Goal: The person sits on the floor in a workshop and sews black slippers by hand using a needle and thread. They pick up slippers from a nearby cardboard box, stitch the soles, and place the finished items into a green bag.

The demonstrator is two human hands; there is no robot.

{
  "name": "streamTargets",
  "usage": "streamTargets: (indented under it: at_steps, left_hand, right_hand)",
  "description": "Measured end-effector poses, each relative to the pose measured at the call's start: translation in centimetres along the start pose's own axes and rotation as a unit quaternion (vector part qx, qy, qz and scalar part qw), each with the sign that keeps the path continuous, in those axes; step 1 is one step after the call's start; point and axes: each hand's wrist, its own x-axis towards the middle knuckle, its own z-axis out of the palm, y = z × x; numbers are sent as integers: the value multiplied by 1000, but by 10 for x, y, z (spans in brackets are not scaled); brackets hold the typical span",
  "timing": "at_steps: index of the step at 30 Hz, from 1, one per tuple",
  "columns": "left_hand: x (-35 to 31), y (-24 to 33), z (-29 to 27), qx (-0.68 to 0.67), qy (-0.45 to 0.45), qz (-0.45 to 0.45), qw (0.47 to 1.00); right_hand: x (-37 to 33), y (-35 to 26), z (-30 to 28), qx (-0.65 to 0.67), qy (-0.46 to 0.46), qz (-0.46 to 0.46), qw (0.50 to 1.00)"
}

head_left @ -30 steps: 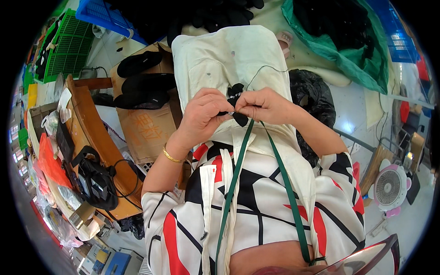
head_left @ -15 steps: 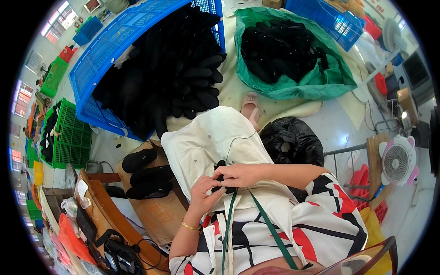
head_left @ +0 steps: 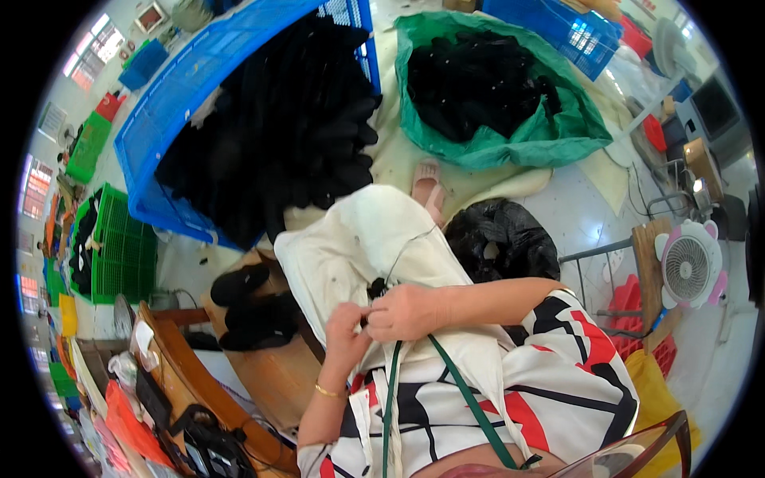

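Both hands meet low over my lap, above a white apron (head_left: 351,231). My left hand (head_left: 346,331) is closed, its fingertips pinched against those of my right hand (head_left: 405,311), which is also closed. Between them sits a small black fabric piece (head_left: 378,286), mostly covered by the fingers; its kind cannot be made out. From it a thin dark thread runs up and right across the apron. Two green straps (head_left: 466,389) hang down over the patterned black, white and red clothing.
Ahead left, a blue crate (head_left: 171,147) is heaped with long black padded pieces. A green sack (head_left: 510,151) of black pieces stands ahead right, a black plastic bag (head_left: 510,239) nearer. Black slipper-shaped pieces (head_left: 259,321) lie on cardboard at left. A fan (head_left: 690,264) stands right.
My fingers have closed in tighter, with the right hand curled more, and the black piece shows less between them. The view has shifted slightly.
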Motion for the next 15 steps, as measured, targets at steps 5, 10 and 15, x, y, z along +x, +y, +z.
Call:
streamTargets:
  at_steps: [5, 10, 15]
  left_hand:
    - [3, 1, -5, 96, 76, 63, 990]
    - [15, 6, -21, 146, 131, 91, 976]
    - [1, -8, -29, 206, 176, 93, 958]
  right_hand:
    - [7, -10, 9, 156, 56, 160, 973]
    - [-27, -2, -43, 563, 128, 433, 692]
    - [-67, 40, -134, 635, 558, 371, 386]
